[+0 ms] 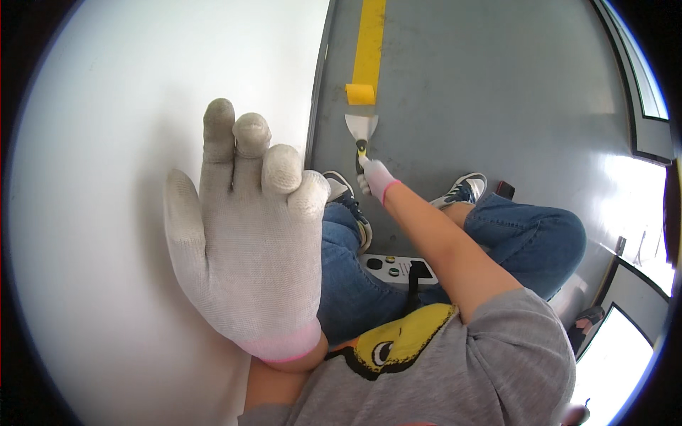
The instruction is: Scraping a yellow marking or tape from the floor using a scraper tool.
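My left hand [245, 234], in a white knit glove with a pink cuff, lies flat against the white wall [121, 177], fingers together and holding nothing. My right hand [375, 177], gloved the same way, reaches down over my knees and grips the handle of a putty knife [361, 131]. The knife's wide metal blade rests on the grey floor [483, 92], right at the curled, lifted end of a yellow tape strip [368, 50] that runs away along the floor.
My legs in blue jeans and two sneakers [465, 190] are planted on the floor. A white device with round buttons [398, 268] hangs at my chest. A dark baseboard [317, 92] edges the wall. Window frames line the right.
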`<action>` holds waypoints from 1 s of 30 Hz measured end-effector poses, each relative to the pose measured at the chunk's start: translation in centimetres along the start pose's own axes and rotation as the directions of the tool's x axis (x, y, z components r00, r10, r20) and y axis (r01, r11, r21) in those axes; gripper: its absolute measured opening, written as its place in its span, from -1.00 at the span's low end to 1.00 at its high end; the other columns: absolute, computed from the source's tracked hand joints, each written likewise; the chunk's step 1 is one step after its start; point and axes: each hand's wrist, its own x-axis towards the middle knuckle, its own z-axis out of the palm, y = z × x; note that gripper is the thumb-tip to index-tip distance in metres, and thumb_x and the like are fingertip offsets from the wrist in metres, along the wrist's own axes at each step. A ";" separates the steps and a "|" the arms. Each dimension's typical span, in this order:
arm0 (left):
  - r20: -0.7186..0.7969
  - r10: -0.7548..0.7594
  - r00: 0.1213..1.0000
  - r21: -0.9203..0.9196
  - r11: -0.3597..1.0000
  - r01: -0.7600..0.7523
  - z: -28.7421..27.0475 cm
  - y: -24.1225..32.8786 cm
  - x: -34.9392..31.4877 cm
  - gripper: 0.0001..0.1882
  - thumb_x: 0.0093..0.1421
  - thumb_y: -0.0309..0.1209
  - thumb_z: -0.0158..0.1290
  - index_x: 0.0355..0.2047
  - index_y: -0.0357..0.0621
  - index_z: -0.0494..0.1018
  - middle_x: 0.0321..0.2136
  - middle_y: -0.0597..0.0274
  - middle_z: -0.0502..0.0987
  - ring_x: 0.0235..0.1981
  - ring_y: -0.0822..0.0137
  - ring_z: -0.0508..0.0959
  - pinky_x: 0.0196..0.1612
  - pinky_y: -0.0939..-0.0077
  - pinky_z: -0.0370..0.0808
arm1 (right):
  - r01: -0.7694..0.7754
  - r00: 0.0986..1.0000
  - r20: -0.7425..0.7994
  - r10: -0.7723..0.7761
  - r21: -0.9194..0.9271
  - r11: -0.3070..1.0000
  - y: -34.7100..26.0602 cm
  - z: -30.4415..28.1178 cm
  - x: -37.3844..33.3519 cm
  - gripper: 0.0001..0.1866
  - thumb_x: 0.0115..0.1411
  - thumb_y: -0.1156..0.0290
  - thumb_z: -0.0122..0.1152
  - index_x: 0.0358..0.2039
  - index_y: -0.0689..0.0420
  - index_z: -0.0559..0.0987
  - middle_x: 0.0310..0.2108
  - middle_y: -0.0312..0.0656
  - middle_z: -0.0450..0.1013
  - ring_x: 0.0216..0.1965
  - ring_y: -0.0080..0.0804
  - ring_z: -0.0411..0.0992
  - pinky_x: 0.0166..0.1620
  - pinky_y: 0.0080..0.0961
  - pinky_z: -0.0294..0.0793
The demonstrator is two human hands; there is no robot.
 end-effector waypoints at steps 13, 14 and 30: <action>0.057 0.009 0.998 0.021 1.000 -0.010 -0.4 0.2 -0.4 -0.53 0.23 -0.26 -0.31 0.03 -0.39 0.12 -0.16 0.03 0.29 -0.36 0.36 0.25 -0.34 0.56 0.26 | -0.047 0.995 0.086 0.040 0.082 0.995 1.4 3.0 -1.5 -0.64 0.17 0.01 -0.15 -0.53 0.04 0.25 -0.79 -0.37 0.11 -0.84 -0.57 0.02 -0.78 -0.58 -0.02; 0.068 -0.011 0.998 0.005 1.000 0.011 -0.5 0.1 -0.4 -0.53 0.23 -0.26 -0.32 0.03 -0.38 0.12 -0.16 0.02 0.29 -0.35 0.36 0.26 -0.34 0.56 0.26 | -0.138 0.986 0.108 0.128 0.092 0.986 2.1 2.7 -1.7 -0.63 0.17 0.00 -0.14 -0.54 0.03 0.24 -0.79 -0.36 0.11 -0.84 -0.57 0.02 -0.78 -0.57 -0.02; 0.020 0.008 1.000 -0.001 1.000 -0.008 0.1 -0.3 -0.4 -0.53 0.22 -0.27 -0.29 0.03 -0.41 0.11 -0.16 0.01 0.29 -0.39 0.38 0.25 -0.39 0.58 0.25 | -0.009 1.000 0.028 0.006 0.110 0.994 0.7 1.4 -0.6 -0.65 0.17 0.03 -0.14 -0.52 0.06 0.26 -0.79 -0.37 0.11 -0.85 -0.60 0.01 -0.78 -0.59 -0.03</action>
